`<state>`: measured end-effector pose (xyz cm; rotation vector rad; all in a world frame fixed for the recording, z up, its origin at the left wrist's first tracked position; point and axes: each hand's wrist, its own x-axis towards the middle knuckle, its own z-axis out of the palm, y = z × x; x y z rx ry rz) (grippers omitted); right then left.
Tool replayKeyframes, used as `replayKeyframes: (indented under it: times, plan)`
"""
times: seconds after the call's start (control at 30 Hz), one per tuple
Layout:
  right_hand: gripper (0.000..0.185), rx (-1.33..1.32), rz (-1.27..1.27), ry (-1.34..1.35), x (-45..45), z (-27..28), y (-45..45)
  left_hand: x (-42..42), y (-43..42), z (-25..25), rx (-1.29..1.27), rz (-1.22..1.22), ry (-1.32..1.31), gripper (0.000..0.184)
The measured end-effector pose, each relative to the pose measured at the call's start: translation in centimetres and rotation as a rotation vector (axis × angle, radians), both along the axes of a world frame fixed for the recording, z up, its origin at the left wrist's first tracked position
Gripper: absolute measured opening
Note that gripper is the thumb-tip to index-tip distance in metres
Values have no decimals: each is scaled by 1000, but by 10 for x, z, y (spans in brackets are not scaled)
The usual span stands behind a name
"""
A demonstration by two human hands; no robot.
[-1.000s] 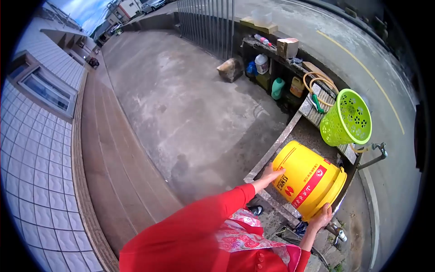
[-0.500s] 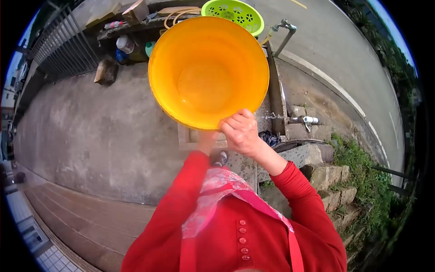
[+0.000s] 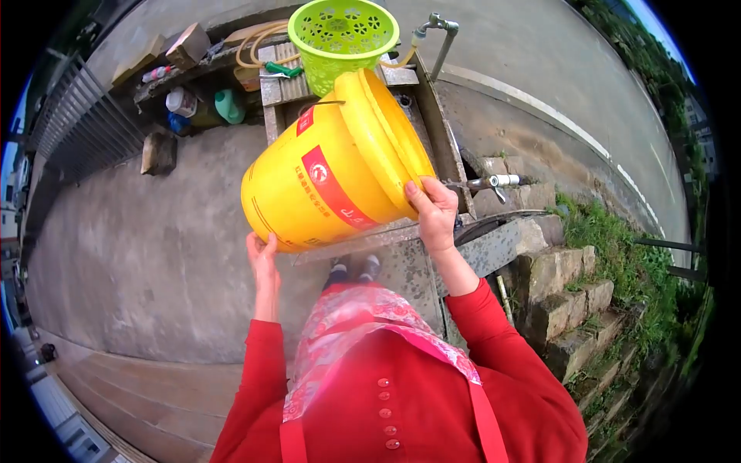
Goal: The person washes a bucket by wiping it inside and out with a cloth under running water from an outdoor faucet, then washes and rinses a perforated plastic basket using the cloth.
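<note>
Head view: my left hand [image 3: 263, 258], half-curled, holds the base and my right hand [image 3: 438, 212] pinches the rim of one tilted yellow bucket [image 3: 324, 174], before one green basket [image 3: 330, 68] on the surface [image 3: 272, 86]. Two taps [image 3: 496, 182] stand between concrete yard [image 3: 185, 255] and road [image 3: 540, 77].

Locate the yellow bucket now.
In the head view, the yellow bucket is slightly left of centre, tipped between the left hand and right hand, with the green basket just above it in frame.

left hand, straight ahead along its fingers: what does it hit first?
The yellow bucket. The left hand seems to be touching it, so likely no free travel, though depth is unclear.
</note>
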<state>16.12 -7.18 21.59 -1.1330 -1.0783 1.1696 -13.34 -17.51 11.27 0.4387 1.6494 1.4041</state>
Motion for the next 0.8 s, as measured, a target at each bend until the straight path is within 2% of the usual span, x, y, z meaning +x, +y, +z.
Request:
replayKeyframes:
  times: [0.07,0.13,0.27,0.4,0.47,0.57,0.6,0.67,0.73,0.77,0.8]
  plan:
    - [15,-140,33,226,23,-29,18,-8,12,23,141,2,133,22]
    - [17,-228,-33,388,28,-33,23,-7,32,60,316,-21,218,16]
    - [23,-393,-124,684,25,-48,22,-6,60,119,326,-100,313,12]
    - [32,-435,-173,731,30,-101,22,6,82,163,330,-192,417,13]
    - [34,-456,-178,804,31,-106,16,12,92,173,348,-234,457,13]
    - [35,-476,-194,938,19,-62,3,24,104,181,440,-316,626,13]
    - [35,-462,-208,918,21,-74,0,26,105,180,490,-362,744,13]
    - [36,-416,-201,857,31,-110,-5,41,101,189,505,-384,781,16]
    - [37,-401,-235,873,25,-102,-19,55,94,199,527,-379,765,20]
    - [39,-393,-255,878,26,-108,-24,57,90,195,682,-353,834,21]
    - [40,-384,-258,875,26,-109,-31,56,86,195,699,-374,815,21]
